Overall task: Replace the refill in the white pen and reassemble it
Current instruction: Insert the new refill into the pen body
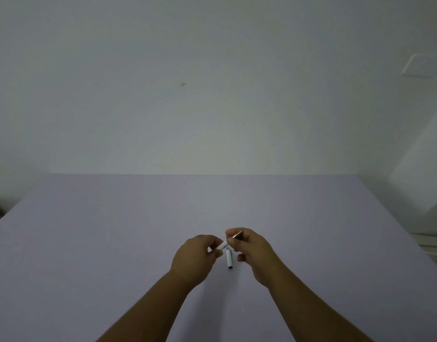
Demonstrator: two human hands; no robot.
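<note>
My left hand pinches the white pen barrel, which points up and to the right. My right hand meets the barrel's end and holds a small copper-coloured tip piece between thumb and forefinger. A white pen cap with a dark open end lies on the lilac table just below and between the hands. No refill can be made out; the fingers hide the joint between barrel and tip.
The lilac table runs wide to the left, right and back, where it meets a pale wall. Some pale objects sit beyond the table's right edge.
</note>
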